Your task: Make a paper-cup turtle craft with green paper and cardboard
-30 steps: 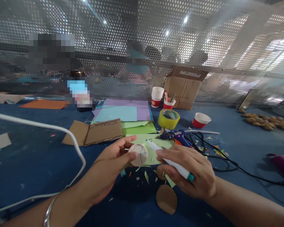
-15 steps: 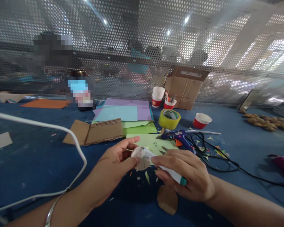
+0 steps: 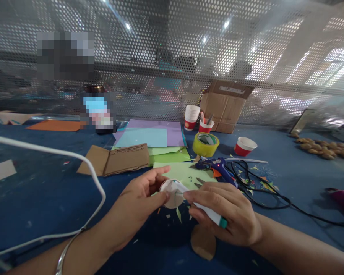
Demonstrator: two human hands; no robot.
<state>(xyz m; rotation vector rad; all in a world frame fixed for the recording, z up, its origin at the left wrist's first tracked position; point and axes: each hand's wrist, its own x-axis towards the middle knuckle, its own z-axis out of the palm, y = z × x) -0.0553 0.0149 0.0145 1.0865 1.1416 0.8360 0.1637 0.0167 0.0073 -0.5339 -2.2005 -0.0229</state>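
Observation:
Between thumb and fingers, my left hand (image 3: 145, 194) grips a small round white piece, perhaps a paper cup's bottom (image 3: 172, 198), with green lines drawn on it. My right hand (image 3: 227, 212) is closed around a white marker (image 3: 208, 212) with a green end; its tip end is at the round piece's upper part. Scissor blades (image 3: 200, 182) poke out behind my right hand, their handles hidden. Just below that hand lies a roughly round cardboard disc (image 3: 203, 241). A pale green sheet (image 3: 177, 170) lies beyond the hands.
A blue glue gun (image 3: 218, 166) with black cord lies right of centre, near yellow tape (image 3: 205, 144) and a red-white paper cup (image 3: 245, 146). Folded cardboard (image 3: 127, 159) and coloured paper (image 3: 145, 136) lie behind. A white cable (image 3: 93, 175) crosses the left; perforated metal (image 3: 149, 46) stands at the back.
Almost nothing differs. Both hands, the round piece and the marker have shifted very slightly down; the marker's tip end stays at the round piece.

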